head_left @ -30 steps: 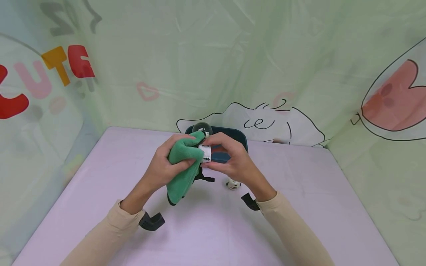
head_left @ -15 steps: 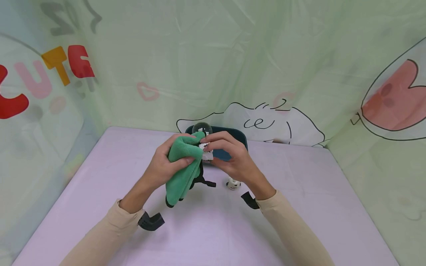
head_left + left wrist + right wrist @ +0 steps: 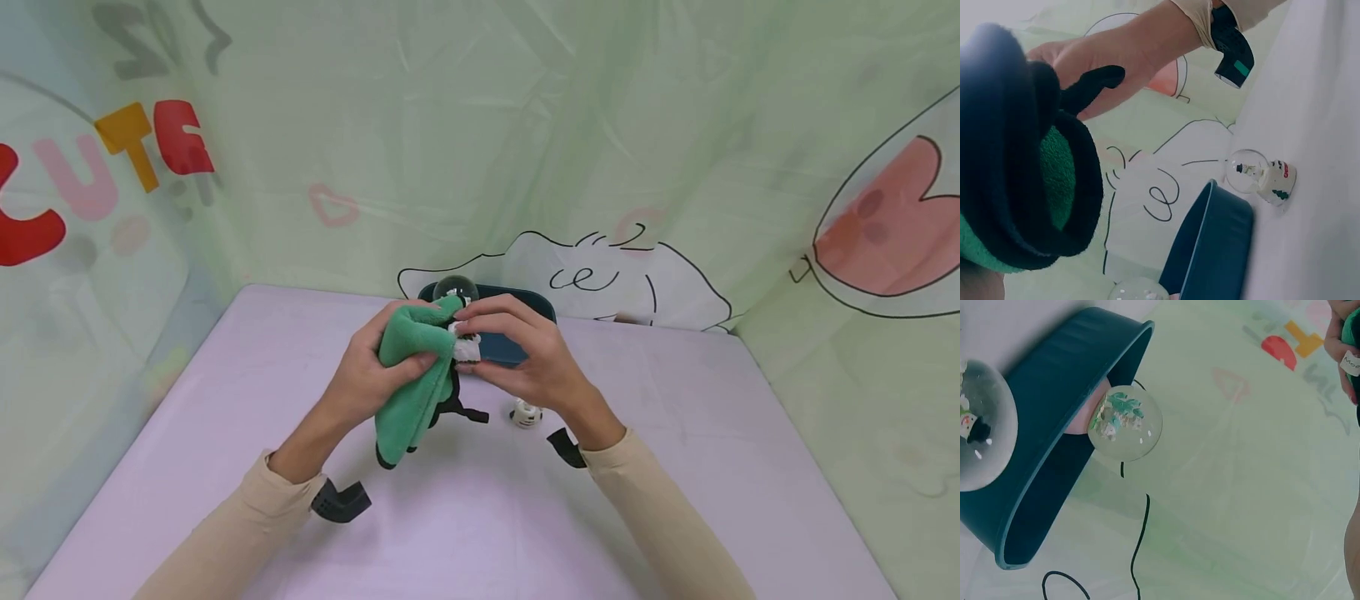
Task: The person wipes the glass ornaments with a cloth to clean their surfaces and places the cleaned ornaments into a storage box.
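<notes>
In the head view my left hand [image 3: 367,375] grips a folded green plush cloth [image 3: 408,392] with black edging, held up over the table. A black strap [image 3: 465,412] hangs from the cloth's right side. My right hand [image 3: 528,346] pinches a white label [image 3: 467,348] at the cloth's edge, thumb below and fingers above. Printed letters show on the label [image 3: 1350,364] in the right wrist view. The left wrist view shows the cloth's black binding [image 3: 1088,187] close up, with a black loop [image 3: 1094,84] sticking out in front of the right hand.
Behind the hands stands a dark teal bin [image 3: 525,302] against the printed curtain. A snow globe [image 3: 1125,422] with a pink base sits in it. Another snow globe [image 3: 1263,175], with a white base and a snowman inside, stands on the table in front of the bin.
The white label, earlier facing me flat, has been turned and creased between my right fingers. The right fingers have shifted slightly; the left hand keeps its grip on the cloth.
</notes>
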### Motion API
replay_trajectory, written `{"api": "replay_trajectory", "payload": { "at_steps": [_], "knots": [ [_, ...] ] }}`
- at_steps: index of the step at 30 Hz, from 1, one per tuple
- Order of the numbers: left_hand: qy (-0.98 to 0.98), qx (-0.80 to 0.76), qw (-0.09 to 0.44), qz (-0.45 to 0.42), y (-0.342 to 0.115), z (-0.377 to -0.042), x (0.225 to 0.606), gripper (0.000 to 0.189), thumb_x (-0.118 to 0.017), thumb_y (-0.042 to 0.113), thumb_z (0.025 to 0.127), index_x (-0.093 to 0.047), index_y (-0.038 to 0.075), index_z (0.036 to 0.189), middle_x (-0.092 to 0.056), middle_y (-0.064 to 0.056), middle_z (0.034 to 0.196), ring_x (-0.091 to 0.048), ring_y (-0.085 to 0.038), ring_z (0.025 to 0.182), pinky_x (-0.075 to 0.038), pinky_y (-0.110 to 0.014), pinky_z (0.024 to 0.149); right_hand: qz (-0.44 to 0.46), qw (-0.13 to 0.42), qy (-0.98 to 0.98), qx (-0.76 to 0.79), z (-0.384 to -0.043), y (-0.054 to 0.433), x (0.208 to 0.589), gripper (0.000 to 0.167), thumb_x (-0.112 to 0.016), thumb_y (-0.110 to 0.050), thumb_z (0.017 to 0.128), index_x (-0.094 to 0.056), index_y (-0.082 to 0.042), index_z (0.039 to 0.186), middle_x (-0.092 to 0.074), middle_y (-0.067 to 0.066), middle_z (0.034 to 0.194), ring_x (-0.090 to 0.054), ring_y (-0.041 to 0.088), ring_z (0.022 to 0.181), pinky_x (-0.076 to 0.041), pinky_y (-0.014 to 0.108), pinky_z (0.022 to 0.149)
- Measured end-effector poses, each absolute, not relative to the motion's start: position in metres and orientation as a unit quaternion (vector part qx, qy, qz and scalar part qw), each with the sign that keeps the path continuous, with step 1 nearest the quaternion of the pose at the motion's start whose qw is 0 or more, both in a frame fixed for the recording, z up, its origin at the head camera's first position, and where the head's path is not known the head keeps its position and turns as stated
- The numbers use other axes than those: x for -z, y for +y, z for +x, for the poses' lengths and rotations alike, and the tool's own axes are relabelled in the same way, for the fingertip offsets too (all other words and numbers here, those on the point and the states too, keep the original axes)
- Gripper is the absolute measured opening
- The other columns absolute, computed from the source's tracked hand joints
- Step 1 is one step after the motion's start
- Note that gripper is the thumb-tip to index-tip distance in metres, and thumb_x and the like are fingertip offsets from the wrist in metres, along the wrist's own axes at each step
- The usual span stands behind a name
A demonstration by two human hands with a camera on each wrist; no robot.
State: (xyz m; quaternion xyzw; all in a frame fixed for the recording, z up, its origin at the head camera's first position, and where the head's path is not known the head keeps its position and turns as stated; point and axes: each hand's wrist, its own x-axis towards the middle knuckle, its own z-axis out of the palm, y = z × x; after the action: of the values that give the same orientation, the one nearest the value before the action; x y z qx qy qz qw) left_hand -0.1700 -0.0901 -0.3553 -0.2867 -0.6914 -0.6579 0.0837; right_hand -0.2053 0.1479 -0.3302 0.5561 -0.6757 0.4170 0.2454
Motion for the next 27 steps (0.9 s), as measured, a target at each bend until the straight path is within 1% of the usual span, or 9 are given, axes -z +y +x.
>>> {"api": "replay_trajectory", "payload": {
  "at_steps": [2,4,7,11,15,18,21,24,27],
  "knots": [
    [-0.694,0.651,0.087,-0.295,-0.0904,-0.1696,0.3559,0.05,-0.073,0.006,0.09,-0.056,0.011,0.137,-0.062,-0.004,0.129,-0.059,-0.024,0.114,-0.053,-0.035,0.093,0.551,0.242,-0.681,-0.417,-0.2055,0.148,0.3302,0.043,-0.088,-0.006,0.078,-0.068,-0.003,0.117,-0.066,0.013,0.119,-0.063,0.027,0.114,-0.052,0.034,0.1],
    [-0.694,0.644,0.093,-0.308,-0.0906,-0.1695,0.3567,0.051,-0.074,0.004,0.09,-0.056,0.01,0.137,-0.061,-0.004,0.13,-0.059,-0.024,0.115,-0.053,-0.036,0.093,0.546,0.231,-0.685,-0.423,-0.206,0.1485,0.3305,0.041,-0.087,-0.014,0.082,-0.069,-0.003,0.117,-0.067,0.012,0.118,-0.064,0.025,0.112,-0.054,0.033,0.096],
    [-0.693,0.634,0.102,-0.329,-0.0903,-0.1698,0.3576,0.051,-0.073,0.001,0.089,-0.056,0.009,0.136,-0.06,-0.006,0.13,-0.058,-0.024,0.115,-0.053,-0.036,0.094,0.539,0.208,-0.686,-0.442,-0.2065,0.1496,0.331,0.042,-0.086,-0.022,0.083,-0.07,-0.002,0.116,-0.068,0.012,0.116,-0.065,0.024,0.109,-0.057,0.035,0.088],
    [-0.685,0.63,0.111,-0.348,-0.0898,-0.1703,0.358,0.05,-0.073,-0.002,0.089,-0.057,0.007,0.135,-0.06,-0.009,0.127,-0.058,-0.024,0.112,-0.052,-0.036,0.093,0.526,0.174,-0.689,-0.468,-0.2069,0.1512,0.332,0.048,-0.092,-0.017,0.075,-0.07,-0.003,0.116,-0.068,0.011,0.115,-0.065,0.023,0.109,-0.06,0.04,0.083],
    [-0.681,0.627,0.122,-0.358,-0.0896,-0.1709,0.3584,0.049,-0.074,-0.002,0.088,-0.057,0.005,0.133,-0.06,-0.011,0.127,-0.058,-0.024,0.112,-0.051,-0.036,0.095,0.505,0.142,-0.7,-0.485,-0.2063,0.1527,0.3324,0.055,-0.094,-0.007,0.068,-0.07,-0.005,0.118,-0.068,0.008,0.116,-0.066,0.022,0.108,-0.06,0.037,0.084],
    [-0.682,0.623,0.13,-0.362,-0.0896,-0.1713,0.3591,0.049,-0.075,-0.003,0.087,-0.058,0.004,0.133,-0.06,-0.01,0.128,-0.057,-0.024,0.114,-0.05,-0.036,0.097,0.491,0.116,-0.703,-0.501,-0.2056,0.1533,0.3324,0.059,-0.095,-0.002,0.065,-0.07,-0.006,0.118,-0.069,0.008,0.115,-0.067,0.022,0.103,-0.06,0.036,0.083],
    [-0.683,0.617,0.137,-0.366,-0.0895,-0.1716,0.3593,0.049,-0.076,-0.003,0.086,-0.059,0.005,0.131,-0.06,-0.01,0.128,-0.056,-0.024,0.116,-0.049,-0.037,0.098,0.48,0.095,-0.707,-0.511,-0.2053,0.1542,0.3329,0.058,-0.094,-0.003,0.065,-0.07,-0.006,0.118,-0.069,0.006,0.114,-0.07,0.021,0.097,-0.06,0.036,0.083],
    [-0.681,0.613,0.142,-0.373,-0.0897,-0.172,0.3602,0.048,-0.077,-0.001,0.087,-0.059,0.004,0.131,-0.06,-0.01,0.129,-0.056,-0.024,0.117,-0.049,-0.037,0.098,0.466,0.079,-0.714,-0.517,-0.2049,0.1553,0.3333,0.054,-0.093,-0.014,0.07,-0.07,-0.006,0.118,-0.07,0.005,0.112,-0.071,0.019,0.091,-0.061,0.036,0.081],
    [-0.677,0.613,0.146,-0.38,-0.0896,-0.1725,0.3609,0.046,-0.077,0.001,0.087,-0.06,0.004,0.129,-0.059,-0.011,0.129,-0.055,-0.025,0.118,-0.048,-0.038,0.1,0.454,0.064,-0.719,-0.523,-0.2047,0.1564,0.3343,0.049,-0.091,-0.016,0.075,-0.069,-0.005,0.118,-0.07,0.006,0.109,-0.071,0.02,0.089,-0.061,0.036,0.077]
  ]
}}
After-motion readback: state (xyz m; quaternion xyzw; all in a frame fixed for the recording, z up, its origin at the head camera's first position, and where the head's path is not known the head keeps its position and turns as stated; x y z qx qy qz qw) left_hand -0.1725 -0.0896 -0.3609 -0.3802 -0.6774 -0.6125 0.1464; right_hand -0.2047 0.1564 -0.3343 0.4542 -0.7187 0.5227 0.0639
